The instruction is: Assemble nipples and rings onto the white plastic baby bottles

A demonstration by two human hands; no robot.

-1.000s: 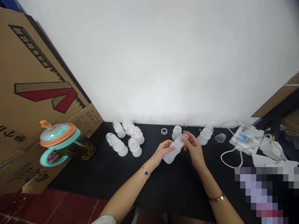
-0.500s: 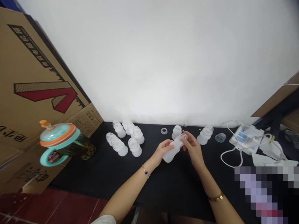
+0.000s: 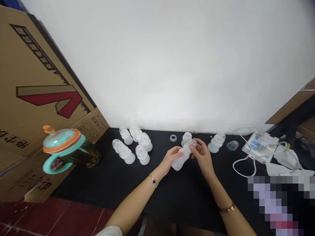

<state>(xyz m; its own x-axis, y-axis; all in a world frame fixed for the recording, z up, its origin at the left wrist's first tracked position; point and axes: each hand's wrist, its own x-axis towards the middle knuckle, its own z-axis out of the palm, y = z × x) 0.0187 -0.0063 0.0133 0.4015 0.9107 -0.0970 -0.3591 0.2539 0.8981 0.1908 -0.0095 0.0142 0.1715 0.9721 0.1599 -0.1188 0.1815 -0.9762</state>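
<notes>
My left hand [image 3: 171,158] is wrapped round the body of a translucent white bottle [image 3: 180,161], which tilts up to the right. The fingers of my right hand [image 3: 202,155] are closed on the clear cap [image 3: 191,143] at its top. Just behind the held bottle, an open-topped bottle [image 3: 186,137] stands upright. A capped bottle [image 3: 216,143] is to the right of my right hand, with a loose clear cap [image 3: 232,145] beyond it. A small ring [image 3: 173,138] lies behind my left hand.
Several capped bottles [image 3: 143,155] stand left on the black table [image 3: 118,190]. A large jug [image 3: 64,147] with a teal and orange lid is beside a cardboard box [image 3: 44,114]. White cables [image 3: 236,168] and a white package [image 3: 261,146] lie at the right.
My right hand has shifted slightly left, bringing the clear cap a little lower over the top of the held bottle. My left hand has hardly moved.
</notes>
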